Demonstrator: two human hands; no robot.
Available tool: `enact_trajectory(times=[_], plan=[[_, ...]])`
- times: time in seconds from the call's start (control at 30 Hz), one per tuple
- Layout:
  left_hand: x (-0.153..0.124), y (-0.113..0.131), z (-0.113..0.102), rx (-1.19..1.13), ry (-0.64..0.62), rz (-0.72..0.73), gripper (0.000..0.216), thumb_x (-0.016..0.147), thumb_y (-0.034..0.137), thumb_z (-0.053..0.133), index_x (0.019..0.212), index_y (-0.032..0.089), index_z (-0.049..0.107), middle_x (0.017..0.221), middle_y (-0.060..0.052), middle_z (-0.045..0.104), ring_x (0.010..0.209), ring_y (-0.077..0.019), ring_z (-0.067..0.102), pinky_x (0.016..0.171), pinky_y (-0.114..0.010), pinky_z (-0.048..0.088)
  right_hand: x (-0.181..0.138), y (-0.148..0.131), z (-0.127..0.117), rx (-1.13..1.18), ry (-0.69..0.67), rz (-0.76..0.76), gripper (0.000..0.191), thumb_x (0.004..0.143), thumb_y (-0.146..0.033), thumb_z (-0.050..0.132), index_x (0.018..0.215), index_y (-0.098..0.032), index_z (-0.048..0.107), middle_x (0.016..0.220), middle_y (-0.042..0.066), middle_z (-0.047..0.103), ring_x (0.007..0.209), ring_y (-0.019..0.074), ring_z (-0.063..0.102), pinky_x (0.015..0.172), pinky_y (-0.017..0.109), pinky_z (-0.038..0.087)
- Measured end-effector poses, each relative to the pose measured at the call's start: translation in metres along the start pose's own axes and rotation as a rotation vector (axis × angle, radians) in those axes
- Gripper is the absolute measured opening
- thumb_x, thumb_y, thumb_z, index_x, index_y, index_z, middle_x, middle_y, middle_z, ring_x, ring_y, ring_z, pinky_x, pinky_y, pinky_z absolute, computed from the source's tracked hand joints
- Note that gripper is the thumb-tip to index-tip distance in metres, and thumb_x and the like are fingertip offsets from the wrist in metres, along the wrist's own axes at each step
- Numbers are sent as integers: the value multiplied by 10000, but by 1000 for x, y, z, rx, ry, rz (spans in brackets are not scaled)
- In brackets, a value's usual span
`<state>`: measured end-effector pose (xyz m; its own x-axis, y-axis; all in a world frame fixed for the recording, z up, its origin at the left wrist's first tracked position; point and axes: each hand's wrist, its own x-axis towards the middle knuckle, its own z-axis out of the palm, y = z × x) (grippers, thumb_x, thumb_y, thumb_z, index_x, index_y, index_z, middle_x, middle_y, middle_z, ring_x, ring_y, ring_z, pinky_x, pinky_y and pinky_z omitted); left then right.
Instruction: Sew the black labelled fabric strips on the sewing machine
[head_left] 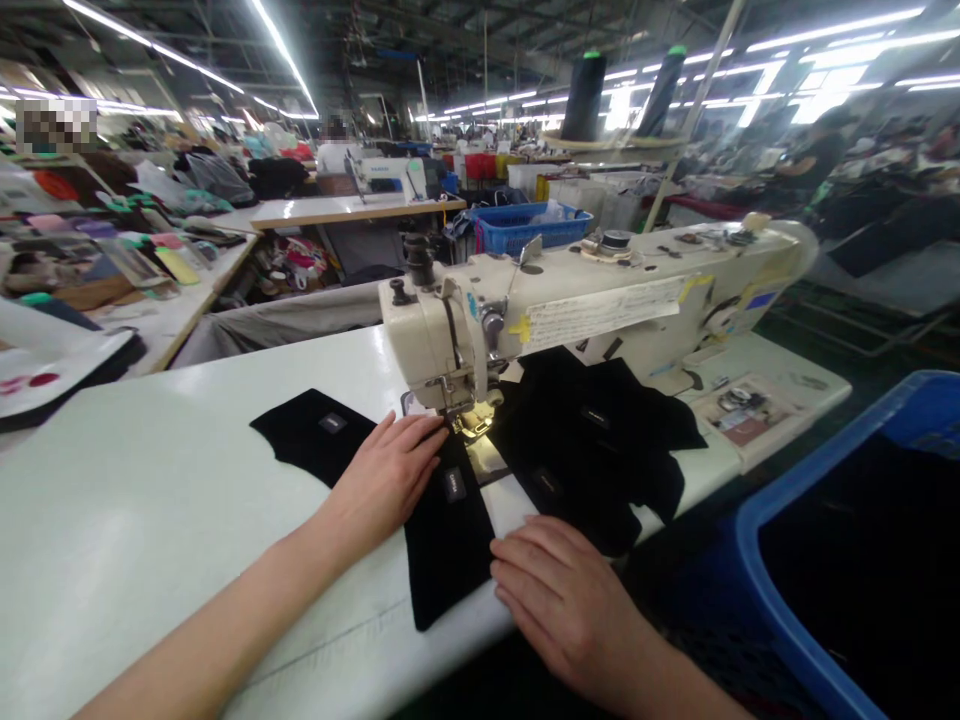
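Observation:
A black fabric piece [450, 560] with a small label lies under the needle area of the sewing machine [480, 320]. My left hand [397, 460] rests flat on its upper part, fingers stretched out close to the presser foot [476, 425]. At the right edge of the same piece is my right hand [562, 600], its fingers together and closed on the fabric edge; the thumb is hidden. Another labelled black piece [307, 425] spreads to the left, partly behind my left hand. Several more black pieces [600, 440] overlap in a pile right of the needle.
The pale table [150, 520] extends to the left. A blue basket [757, 560] with dark contents stands at the lower right, beside the table edge. Thread cones [583, 98] stand behind the machine. Farther back are a blue crate [525, 235], other sewing tables and people.

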<state>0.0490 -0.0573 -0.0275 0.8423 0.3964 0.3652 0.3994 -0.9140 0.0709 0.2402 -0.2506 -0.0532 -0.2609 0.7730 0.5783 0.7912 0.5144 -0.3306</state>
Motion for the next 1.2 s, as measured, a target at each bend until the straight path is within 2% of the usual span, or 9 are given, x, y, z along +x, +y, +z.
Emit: enact_trajectory(times=[0.03, 0.07, 0.17, 0.23, 0.3, 0.43, 0.63, 1.0, 1.2], plan=[[-6, 11, -4, -7, 6, 10, 324, 1012, 221, 447, 1230, 162, 679, 1285, -144, 667, 1204, -322, 609, 1082, -620, 460, 0, 0, 0, 2, -10, 7, 179, 1011, -148, 505, 1105, -156, 657, 1086, 71, 741, 1009, 198, 650, 1020, 397, 497], [-13, 24, -9, -45, 3, 40, 303, 1012, 219, 458, 1196, 172, 693, 1274, -132, 675, 1202, -307, 616, 1082, -584, 481, 0, 0, 0, 4, -15, 11, 180, 1011, -150, 504, 1105, -156, 657, 1088, 71, 739, 1010, 199, 647, 1026, 400, 493], [-35, 64, -22, -208, -60, 127, 254, 1001, 241, 501, 1133, 203, 714, 1199, -96, 710, 1117, -230, 671, 933, -348, 616, 1, 0, -1, 8, -23, 10, 193, 1014, -145, 486, 1091, -159, 663, 1086, 71, 736, 1012, 199, 640, 1044, 401, 483], [-46, 81, -26, -168, -96, 187, 298, 994, 249, 501, 1220, 208, 691, 1247, -89, 710, 1151, -243, 672, 931, -342, 630, 1, 1, -1, 7, -31, 3, 204, 1009, -131, 475, 1080, -159, 665, 1089, 73, 732, 1020, 202, 636, 1063, 405, 470], [-51, 89, -25, -89, -110, 247, 338, 992, 232, 488, 1276, 214, 671, 1301, -77, 695, 1198, -258, 659, 958, -362, 628, 2, 2, 0, 3, -42, 4, 209, 1004, -124, 472, 1080, -157, 665, 1094, 75, 727, 1033, 204, 632, 1079, 409, 458], [-50, 84, -20, -21, -91, 302, 340, 1008, 199, 446, 1242, 203, 692, 1300, -69, 700, 1210, -259, 659, 984, -384, 619, 3, 3, 0, -3, -64, 14, 210, 1000, -121, 477, 1099, -149, 660, 1122, 79, 718, 1061, 210, 619, 1095, 413, 440], [-46, 71, -14, -55, -3, 256, 334, 1034, 275, 462, 1258, 139, 668, 1263, -110, 712, 1210, -269, 656, 1011, -402, 598, 14, 7, 2, -10, -60, 35, 193, 1003, -134, 490, 1096, -141, 659, 1115, 82, 718, 1064, 217, 617, 1101, 423, 429], [-35, 46, -8, -131, -23, 225, 335, 1025, 295, 500, 1298, 174, 652, 1272, -115, 700, 1237, -267, 636, 1069, -437, 550, 37, 19, 8, -71, -70, 41, 143, 989, -150, 544, 1052, -149, 673, 1109, 74, 725, 1079, 221, 619, 1113, 425, 415], [-26, 35, -10, -120, -39, 224, 318, 1019, 286, 511, 1256, 151, 673, 1256, -128, 703, 1206, -276, 655, 1051, -444, 561, 47, 27, 13, -99, -121, 64, 148, 994, -161, 560, 1092, -154, 670, 1151, 65, 718, 1108, 226, 608, 1124, 441, 395]])
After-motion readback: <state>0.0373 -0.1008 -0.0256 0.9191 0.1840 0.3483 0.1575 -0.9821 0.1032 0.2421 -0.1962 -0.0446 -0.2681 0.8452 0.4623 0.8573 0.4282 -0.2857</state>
